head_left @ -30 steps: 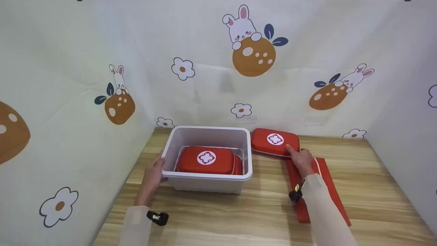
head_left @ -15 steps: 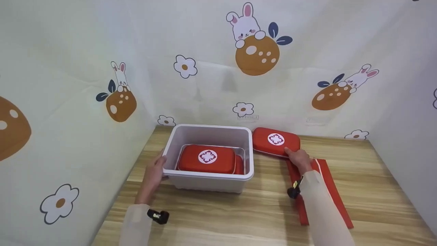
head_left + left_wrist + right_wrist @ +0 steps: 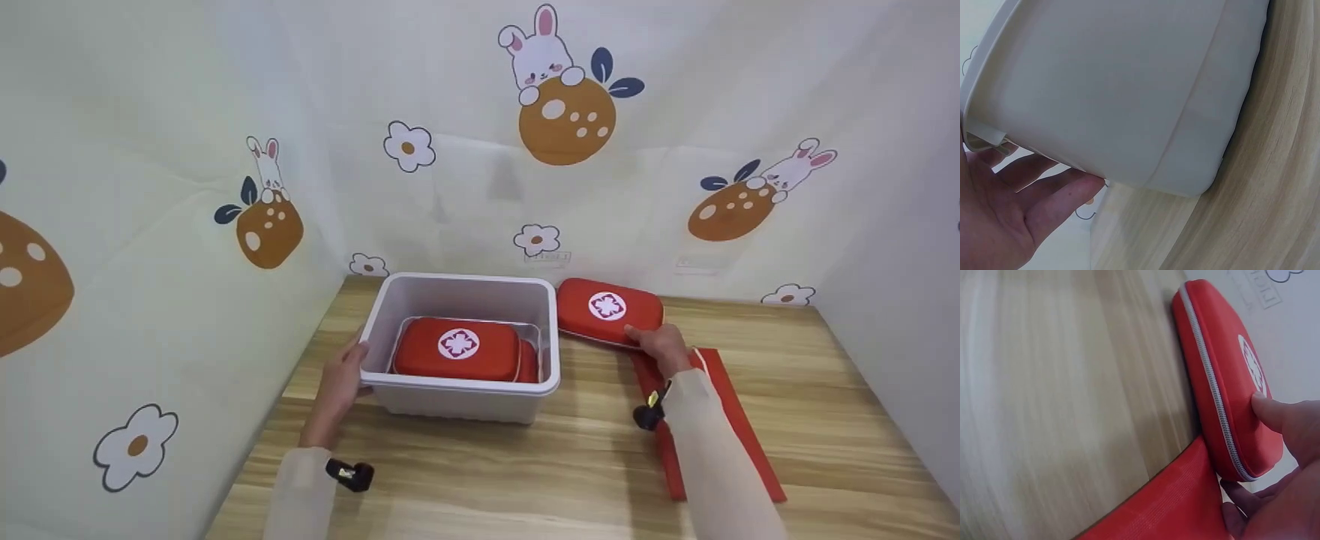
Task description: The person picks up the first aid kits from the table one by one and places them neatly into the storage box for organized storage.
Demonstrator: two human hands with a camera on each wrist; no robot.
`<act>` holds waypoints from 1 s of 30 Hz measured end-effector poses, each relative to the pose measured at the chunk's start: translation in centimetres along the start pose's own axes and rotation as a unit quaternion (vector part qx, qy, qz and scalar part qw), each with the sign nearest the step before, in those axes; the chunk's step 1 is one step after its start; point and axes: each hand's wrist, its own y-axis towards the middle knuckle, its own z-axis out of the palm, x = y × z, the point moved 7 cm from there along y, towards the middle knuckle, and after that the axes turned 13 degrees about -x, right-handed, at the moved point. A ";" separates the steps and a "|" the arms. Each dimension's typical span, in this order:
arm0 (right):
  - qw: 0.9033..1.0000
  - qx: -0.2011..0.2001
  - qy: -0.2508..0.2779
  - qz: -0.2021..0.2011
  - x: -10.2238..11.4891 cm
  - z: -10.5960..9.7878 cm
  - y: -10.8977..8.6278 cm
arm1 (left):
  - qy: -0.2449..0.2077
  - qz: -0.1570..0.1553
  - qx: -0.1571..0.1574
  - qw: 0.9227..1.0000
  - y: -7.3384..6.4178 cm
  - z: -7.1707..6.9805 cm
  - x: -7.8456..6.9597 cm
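My left hand (image 3: 337,386) holds the near left edge of a light grey plastic bin (image 3: 457,403), thumb at the rim. Its fingers (image 3: 1064,202) lie against the bin's outside in the left wrist view. Inside the bin lies a red zippered first-aid case (image 3: 420,356) with a white round emblem, over a clear container and another red item, mostly hidden. To the bin's right, a second first-aid case (image 3: 589,324) lies by the back wall. My right hand (image 3: 661,349) grips its right end, thumb (image 3: 1270,412) on the top and fingers below.
A flat red fabric piece (image 3: 741,424), perhaps a bag, with a white cord (image 3: 703,366) lies under my right forearm. Its far end meets the case. The wood-grain table (image 3: 480,480) is bounded by a printed curtain (image 3: 450,202) behind and at both sides.
The head view has shifted slightly. Both hands keep their holds on the bin and the right-hand case, with no clear movement of either thing.
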 end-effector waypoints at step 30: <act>0.976 -0.066 0.209 -0.009 2.2 -1.5 -3.1 | -0.011 -0.002 0.007 1.000 0.0 0.0 0.1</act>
